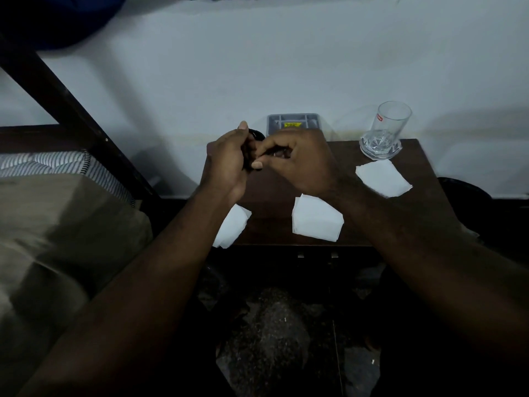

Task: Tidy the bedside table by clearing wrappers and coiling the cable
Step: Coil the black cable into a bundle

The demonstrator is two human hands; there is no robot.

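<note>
Left hand (229,161) curls round the cable (256,135); right hand (305,163) pinches it, above the worktop (346,156) bearing three wrappers (316,219).

The thin black cable (256,135) I hold has no pattern. Three white square paper wrappers (383,177), (317,217), (232,227) lie on the dark brown wooden bedside table (269,222). The clear glass tumbler (386,130) bears a red label and the grey plastic box (293,122) a yellow one. The striped mattress (57,163) is grey and white.
</note>
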